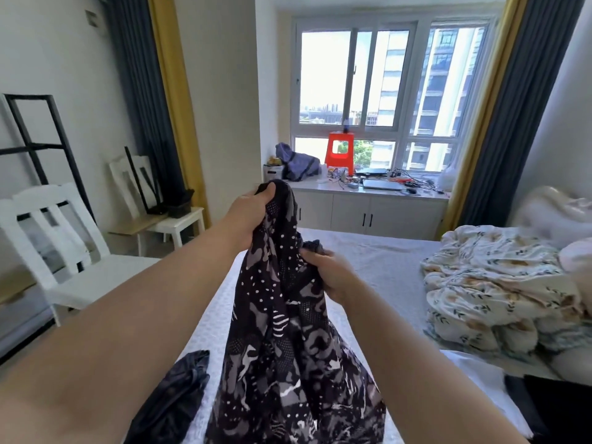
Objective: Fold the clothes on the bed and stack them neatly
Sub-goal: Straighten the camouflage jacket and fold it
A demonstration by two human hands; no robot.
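Two bare forearms, no sleeves visible.

We've got left hand (pixel 253 213) and right hand (pixel 330 274) gripping patterned garment (pixel 282 331) above bed (pixel 378 257); floral duvet (pixel 490 290) at 3 o'clock.

No legible text, labels, brands or numbers anywhere in view; items on the far window ledge too small to read.

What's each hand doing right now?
Left hand: grips the top of the patterned garment, held up.
Right hand: grips the same garment lower down.
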